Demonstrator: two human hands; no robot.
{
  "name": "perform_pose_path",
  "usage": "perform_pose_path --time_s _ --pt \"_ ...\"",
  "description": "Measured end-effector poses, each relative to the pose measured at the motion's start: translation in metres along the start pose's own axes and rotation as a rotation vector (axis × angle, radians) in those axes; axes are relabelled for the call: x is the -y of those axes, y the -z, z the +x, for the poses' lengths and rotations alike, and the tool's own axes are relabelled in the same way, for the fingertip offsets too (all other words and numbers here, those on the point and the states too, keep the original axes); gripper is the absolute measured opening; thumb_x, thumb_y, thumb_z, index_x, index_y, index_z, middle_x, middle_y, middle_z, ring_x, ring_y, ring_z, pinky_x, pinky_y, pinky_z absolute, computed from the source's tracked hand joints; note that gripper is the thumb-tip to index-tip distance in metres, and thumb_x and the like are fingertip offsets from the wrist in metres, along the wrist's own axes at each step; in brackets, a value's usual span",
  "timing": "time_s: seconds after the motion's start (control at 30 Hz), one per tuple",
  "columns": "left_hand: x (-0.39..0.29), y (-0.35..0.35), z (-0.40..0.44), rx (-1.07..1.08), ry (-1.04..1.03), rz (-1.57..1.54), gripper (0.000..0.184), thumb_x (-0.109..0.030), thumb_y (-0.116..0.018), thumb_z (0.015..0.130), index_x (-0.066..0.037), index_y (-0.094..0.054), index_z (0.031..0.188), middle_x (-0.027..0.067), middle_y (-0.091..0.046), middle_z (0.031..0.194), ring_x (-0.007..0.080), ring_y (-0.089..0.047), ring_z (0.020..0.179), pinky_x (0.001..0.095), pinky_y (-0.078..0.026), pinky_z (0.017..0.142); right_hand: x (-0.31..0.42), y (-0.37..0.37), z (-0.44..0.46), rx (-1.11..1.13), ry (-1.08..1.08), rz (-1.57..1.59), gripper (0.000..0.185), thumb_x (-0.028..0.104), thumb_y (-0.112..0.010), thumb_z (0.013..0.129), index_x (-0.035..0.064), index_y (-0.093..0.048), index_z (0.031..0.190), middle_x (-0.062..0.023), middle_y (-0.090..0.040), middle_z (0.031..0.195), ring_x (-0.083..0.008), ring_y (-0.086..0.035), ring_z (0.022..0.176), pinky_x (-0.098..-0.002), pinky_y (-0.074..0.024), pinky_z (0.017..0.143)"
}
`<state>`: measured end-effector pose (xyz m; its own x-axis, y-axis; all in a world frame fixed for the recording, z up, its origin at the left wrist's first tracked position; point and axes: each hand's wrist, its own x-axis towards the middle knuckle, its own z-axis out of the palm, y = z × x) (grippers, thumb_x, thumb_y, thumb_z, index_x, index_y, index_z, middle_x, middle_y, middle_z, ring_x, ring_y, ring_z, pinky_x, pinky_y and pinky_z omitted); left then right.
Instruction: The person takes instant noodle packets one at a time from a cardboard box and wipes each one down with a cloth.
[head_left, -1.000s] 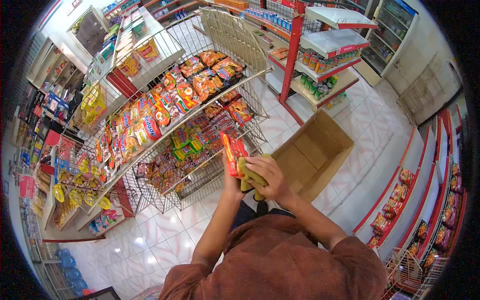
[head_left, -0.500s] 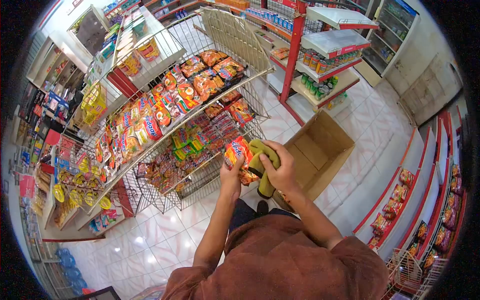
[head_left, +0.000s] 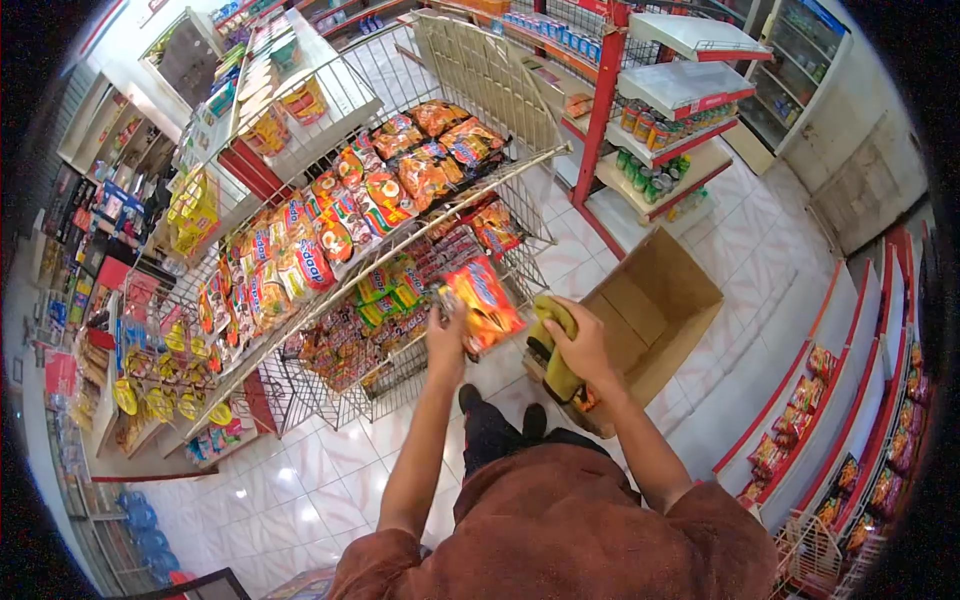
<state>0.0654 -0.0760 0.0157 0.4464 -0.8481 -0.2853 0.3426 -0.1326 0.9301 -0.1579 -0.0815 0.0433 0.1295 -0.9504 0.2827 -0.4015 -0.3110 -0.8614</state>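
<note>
My left hand [head_left: 447,335] is closed on the edge of a red and orange noodle packet [head_left: 482,303], held in front of the wire rack. To its right, my right hand [head_left: 583,345] grips a folded olive-green cloth [head_left: 556,350] with dark edges; a gap separates cloth and packet. Beyond my hands stands the wire rack [head_left: 400,240], its top tier bearing rows of noodle packets [head_left: 305,265] and its lower tier holding smaller red and green packets [head_left: 390,290]. An open cardboard box [head_left: 655,310] is on the floor, just beyond and right of my right hand.
Red-edged shelves with cans [head_left: 655,130] stand at the upper right. Long curved-looking shelves [head_left: 800,410] with snack packets run along the right. A hanging display of yellow packs [head_left: 160,395] is at the left. Blue water bottles [head_left: 145,535] sit at the lower left.
My hands have moved apart. The packet has gone from against the cloth to clear of it, in my left hand, and the cloth has shifted right with my right hand. Both feet now show.
</note>
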Motion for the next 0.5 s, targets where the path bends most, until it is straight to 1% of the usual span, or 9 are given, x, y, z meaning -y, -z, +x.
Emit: perform_pose_path --time_s 0.03,0.1,0.13,0.17,0.23,0.27,0.33,0.4,0.5 --pt "-0.005 0.002 0.018 0.005 0.001 0.004 0.042 -0.019 -0.064 0.089 -0.001 -0.046 0.122 0.0101 -0.060 0.103 0.0187 -0.062 0.083 0.0350 -0.055 0.070 -0.008 0.003 -0.005 -0.022 -0.077 0.005 0.036 0.017 -0.067 0.082 0.0025 -0.061 0.114 -0.0182 -0.065 0.104 -0.0299 -0.064 0.095 -0.0355 -0.0486 0.084" --pt "-0.016 0.005 0.054 0.184 0.158 -0.223 0.066 -0.025 -0.068 0.087 0.003 -0.035 0.136 0.0143 -0.046 0.132 0.0244 -0.051 0.116 0.0368 -0.045 0.093 -0.019 0.007 -0.020 -0.015 -0.157 -0.001 0.035 0.018 -0.067 0.082 0.0021 -0.061 0.113 -0.0184 -0.066 0.101 -0.0293 -0.065 0.094 -0.0348 -0.0489 0.083" --pt "-0.019 0.004 0.069 0.192 0.160 -0.219 0.066 -0.025 -0.068 0.087 0.003 -0.035 0.136 0.0143 -0.046 0.132 0.0244 -0.051 0.116 0.0368 -0.045 0.093 -0.023 0.010 -0.030 -0.003 -0.233 -0.009 0.035 0.019 -0.067 0.083 0.0016 -0.061 0.112 -0.0186 -0.067 0.099 -0.0287 -0.065 0.093 -0.0340 -0.0491 0.082" --pt "-0.021 0.002 0.084 0.162 0.235 -0.130 0.065 -0.025 -0.069 0.086 0.003 -0.037 0.135 0.0144 -0.047 0.131 0.0256 -0.051 0.116 0.0376 -0.046 0.092 -0.026 0.013 -0.038 -0.012 -0.237 -0.010 0.035 0.019 -0.067 0.083 0.0016 -0.061 0.112 -0.0186 -0.067 0.099 -0.0287 -0.065 0.093 -0.0340 -0.0491 0.082" --pt "-0.019 0.000 0.114 0.101 0.378 0.050 0.063 -0.025 -0.070 0.085 0.001 -0.040 0.134 0.0146 -0.049 0.130 0.0281 -0.053 0.114 0.0393 -0.048 0.089 -0.034 0.020 -0.052 0.015 -0.358 -0.014 0.035 0.019 -0.067 0.084 0.0005 -0.060 0.113 -0.0176 -0.067 0.101 -0.0258 -0.065 0.094 -0.0334 -0.0485 0.083" --pt "0.000 0.006 0.140 0.110 0.378 0.054 0.063 -0.025 -0.070 0.085 0.001 -0.040 0.134 0.0146 -0.049 0.130 0.0281 -0.053 0.114 0.0393 -0.048 0.089 -0.042 0.022 -0.061 0.005 -0.359 -0.015 0.035 0.019 -0.067 0.084 0.0005 -0.060 0.113 -0.0176 -0.067 0.101 -0.0258 -0.065 0.094 -0.0334 -0.0485 0.083" --pt "0.067 0.026 0.202 0.124 0.401 0.033 0.063 -0.022 -0.071 0.084 -0.001 -0.041 0.135 0.0146 -0.049 0.129 0.0292 -0.052 0.113 0.0412 -0.049 0.087 -0.060 0.024 -0.078 -0.060 -0.500 0.018 0.036 0.020 -0.066 0.084 -0.0008 -0.060 0.113 -0.0164 -0.067 0.102 -0.0240 -0.064 0.095 -0.0335 -0.0481 0.084" --pt "0.082 0.023 0.229 0.135 0.415 0.025 0.063 -0.021 -0.071 0.083 -0.002 -0.041 0.135 0.0146 -0.049 0.129 0.0297 -0.052 0.112 0.0422 -0.049 0.086 -0.075 0.027 -0.093 -0.083 -0.556 -0.012 0.036 0.020 -0.066 0.084 -0.0011 -0.060 0.113 -0.0162 -0.066 0.102 -0.0235 -0.064 0.095 -0.0334 -0.0479 0.085" --pt "0.097 0.011 0.243 -0.017 0.289 0.321 0.064 -0.019 -0.071 0.083 -0.003 -0.040 0.136 0.0142 -0.047 0.131 0.0303 -0.050 0.111 0.0436 -0.048 0.086 -0.086 0.031 -0.103 -0.105 -0.679 -0.085 0.037 0.021 -0.066 0.085 -0.0016 -0.059 0.114 -0.0160 -0.066 0.103 -0.0223 -0.063 0.096 -0.0331 -0.0476 0.086"
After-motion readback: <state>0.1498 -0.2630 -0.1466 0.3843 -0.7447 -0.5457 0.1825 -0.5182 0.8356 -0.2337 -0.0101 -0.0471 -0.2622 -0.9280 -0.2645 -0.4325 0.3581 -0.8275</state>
